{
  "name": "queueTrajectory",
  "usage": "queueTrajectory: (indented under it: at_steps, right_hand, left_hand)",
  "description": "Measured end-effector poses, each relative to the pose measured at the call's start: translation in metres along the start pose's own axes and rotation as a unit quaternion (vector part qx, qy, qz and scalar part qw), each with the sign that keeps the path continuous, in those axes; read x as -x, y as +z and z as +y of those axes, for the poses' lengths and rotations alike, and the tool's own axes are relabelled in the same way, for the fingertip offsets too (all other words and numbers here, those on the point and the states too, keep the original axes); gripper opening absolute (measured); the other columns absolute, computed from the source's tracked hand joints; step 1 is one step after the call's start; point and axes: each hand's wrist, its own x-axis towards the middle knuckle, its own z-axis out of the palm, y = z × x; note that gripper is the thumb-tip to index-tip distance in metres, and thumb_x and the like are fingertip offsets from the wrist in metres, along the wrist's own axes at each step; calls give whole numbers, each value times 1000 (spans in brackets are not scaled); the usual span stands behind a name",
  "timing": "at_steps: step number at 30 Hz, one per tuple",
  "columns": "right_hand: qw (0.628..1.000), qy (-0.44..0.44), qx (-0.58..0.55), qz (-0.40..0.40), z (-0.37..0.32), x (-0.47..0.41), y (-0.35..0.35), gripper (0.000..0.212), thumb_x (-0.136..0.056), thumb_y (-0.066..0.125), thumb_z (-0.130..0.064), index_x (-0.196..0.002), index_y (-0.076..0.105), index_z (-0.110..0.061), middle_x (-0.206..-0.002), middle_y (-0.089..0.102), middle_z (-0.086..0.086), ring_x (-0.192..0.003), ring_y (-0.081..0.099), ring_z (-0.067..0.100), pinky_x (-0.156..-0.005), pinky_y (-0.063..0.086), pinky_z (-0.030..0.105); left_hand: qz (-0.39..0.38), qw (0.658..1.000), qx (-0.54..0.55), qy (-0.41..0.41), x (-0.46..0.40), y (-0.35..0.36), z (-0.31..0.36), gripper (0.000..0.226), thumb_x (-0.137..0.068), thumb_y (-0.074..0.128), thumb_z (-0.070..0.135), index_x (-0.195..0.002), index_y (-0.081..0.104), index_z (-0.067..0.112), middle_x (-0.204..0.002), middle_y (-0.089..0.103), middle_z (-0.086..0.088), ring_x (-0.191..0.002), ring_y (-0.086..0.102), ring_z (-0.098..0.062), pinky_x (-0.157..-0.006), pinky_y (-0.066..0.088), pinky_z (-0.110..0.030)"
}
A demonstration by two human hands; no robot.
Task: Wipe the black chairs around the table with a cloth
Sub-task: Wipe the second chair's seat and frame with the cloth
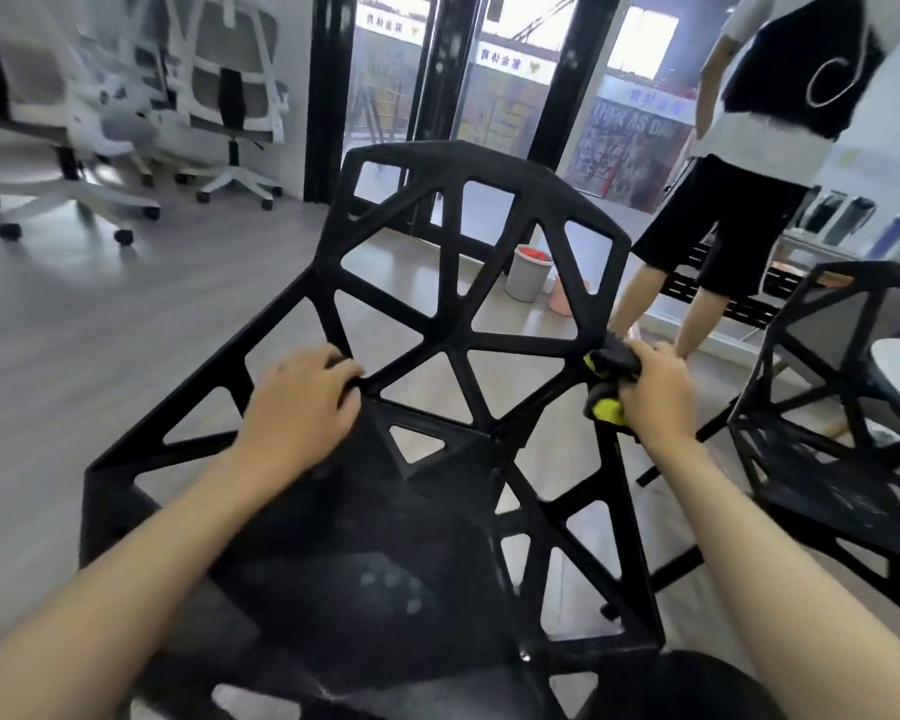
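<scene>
Left hand [302, 402] grip curled round black lattice chair [468, 335] strut; right hand [655, 402] grip bunches black-yellow cloth [610, 387] against frame.

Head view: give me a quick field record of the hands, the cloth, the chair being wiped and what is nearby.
chair in work: black lattice chair, directly in front, backrest away from the camera
left hand: fingers curled over a strut where seat meets backrest
right hand: grips the cloth against the chair's right edge
cloth: dark with yellow, bunched
second black chair: to the right
bystander: person standing behind, right
floor: grey bucket beyond the backrest
background left: white office chairs
</scene>
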Motion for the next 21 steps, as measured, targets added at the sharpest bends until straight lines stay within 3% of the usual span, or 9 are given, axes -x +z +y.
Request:
queueTrajectory:
  at_steps: [2,3,6,8,11,14,19,21]
  right_hand:
    - [998,35,-56,3,10,3,10,37,-90,57,1,-121,67,-16,-104,59,10,-99,56,36,-76,44,39]
    - [997,41,-72,9,13,3,13,38,-89,57,2,-121,67,-16,-104,59,9,-99,56,36,-76,42,37]
    - [995,-7,-92,39,11,5,16,44,-88,58,2,-123,70,-22,-107,59,2,-104,52,30,-77,40,36]
    - [993,-62,-81,55,4,0,13,44,-87,61,-1,-122,72,-25,-107,60,-1,-101,51,26,-76,44,38]
    - [991,-106,-30,77,-9,-31,10,38,-88,68,-8,-120,71,-28,-106,59,-1,-98,51,25,-74,49,40]
    - [985,-133,-14,108,-29,-81,5,38,-86,66,-9,-120,70,-26,-109,58,4,-98,53,29,-74,52,44]
    - [986,-38,-13,161,-71,-122,1,52,-74,64,0,-119,70,-24,-115,55,7,-102,51,34,-76,40,36]
    - [985,-43,-8,168,-65,-93,18,57,-71,63,3,-122,69,-23,-117,55,9,-104,51,34,-81,46,40]
  left_hand:
    - [62,996,-45,-46,-47,2,-43,44,-89,70,22,-131,67,15,-136,58,-16,-121,55,-42,-100,44,-57]
    - [54,993,-59,-86,-65,2,-64,53,-87,73,23,-138,61,12,-143,52,-21,-127,51,-44,-105,40,-61]
    - [-45,977,-9,-209,-94,6,-101,84,-94,69,47,-160,29,17,-161,36,-18,-144,39,-41,-117,30,-62]
    - [-111,960,96,-238,-96,11,-104,93,-96,63,56,-166,11,24,-166,33,-12,-146,39,-40,-116,35,-57]
    - [-97,965,144,-198,-90,10,-101,94,-93,60,66,-165,6,38,-162,42,-8,-142,47,-39,-108,43,-54]
    - [-63,976,151,-146,-84,9,-102,90,-90,60,71,-162,13,46,-162,42,6,-143,48,-29,-107,44,-51]
    - [-57,986,124,-99,-82,18,-113,85,-87,59,77,-156,13,59,-160,40,21,-142,50,-23,-103,49,-51]
    - [-60,986,120,-99,-83,20,-116,86,-86,60,75,-156,12,59,-160,43,17,-139,52,-25,-101,51,-50]
